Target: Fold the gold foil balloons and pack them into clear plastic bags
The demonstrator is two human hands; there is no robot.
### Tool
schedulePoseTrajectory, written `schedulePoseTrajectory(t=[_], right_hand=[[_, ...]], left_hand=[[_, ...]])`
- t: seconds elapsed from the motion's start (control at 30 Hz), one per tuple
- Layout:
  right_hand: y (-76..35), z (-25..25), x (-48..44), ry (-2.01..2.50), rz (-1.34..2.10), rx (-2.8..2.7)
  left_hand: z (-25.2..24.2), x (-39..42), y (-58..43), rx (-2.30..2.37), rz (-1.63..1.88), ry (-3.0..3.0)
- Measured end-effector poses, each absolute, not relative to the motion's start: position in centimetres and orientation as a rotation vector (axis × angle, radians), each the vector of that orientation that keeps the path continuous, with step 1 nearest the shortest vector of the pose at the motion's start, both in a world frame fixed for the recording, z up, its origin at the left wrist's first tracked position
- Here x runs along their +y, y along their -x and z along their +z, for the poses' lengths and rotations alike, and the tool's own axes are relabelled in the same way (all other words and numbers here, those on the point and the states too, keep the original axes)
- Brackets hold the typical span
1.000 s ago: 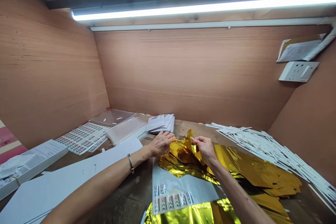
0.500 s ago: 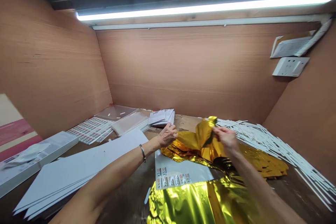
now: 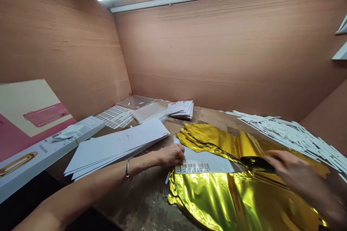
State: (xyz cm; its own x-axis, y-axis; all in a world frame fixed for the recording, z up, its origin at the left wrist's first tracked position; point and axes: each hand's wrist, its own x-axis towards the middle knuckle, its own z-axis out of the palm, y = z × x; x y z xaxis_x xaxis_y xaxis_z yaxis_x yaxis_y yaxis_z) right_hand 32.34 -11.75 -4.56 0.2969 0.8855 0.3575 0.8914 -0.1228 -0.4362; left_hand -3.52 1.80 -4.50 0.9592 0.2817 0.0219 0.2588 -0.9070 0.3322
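My left hand (image 3: 172, 155) is closed, its curled fingertips pressed together at the left edge of a pale sticker sheet (image 3: 214, 160). A row of small printed labels shows just below those fingers. Gold foil balloons, flat and uninflated, lie around the sheet: a crinkled bunch (image 3: 208, 135) overlaps its top, and a wide shiny piece (image 3: 200, 191) covers its lower edge. At the right, my right hand (image 3: 290, 168) is smeared by motion over the gold foil, close to a folded-over flap; its grip is not clear.
White card sheets (image 3: 116, 144) are fanned at the left, beside a long white box (image 3: 48, 151). Behind are more label sheets (image 3: 115, 115), clear plastic bags (image 3: 150, 112) and stacked leaflets (image 3: 181, 108). Loose white strips (image 3: 287, 137) are heaped at the right, below wooden walls.
Both hands have let go of the raised foil, which now lies flatter. My left hand has dropped to the label sheet; my right has moved rightward over the foil. The view has turned.
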Motion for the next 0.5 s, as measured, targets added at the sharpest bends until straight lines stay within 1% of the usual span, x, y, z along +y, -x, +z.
schedulePoseTrajectory(t=[0.13,0.23,0.33,0.5], right_hand=[[-21.1,-3.5,-9.0,1.808,0.258,-1.973],[-15.8,-3.8,-8.0,1.664,0.394,-2.227],[-13.9,-4.9,-7.5,1.627,0.48,-2.36],[-14.0,-6.2,-7.1,1.599,0.5,-2.315]], left_hand=[[-4.9,2.1,3.0,0.344,0.057,-2.797],[-4.9,2.3,2.7,0.31,0.037,-2.819],[-5.1,2.1,2.7,0.255,-0.001,-2.883],[-5.3,1.4,2.3,0.099,-0.082,-3.141]])
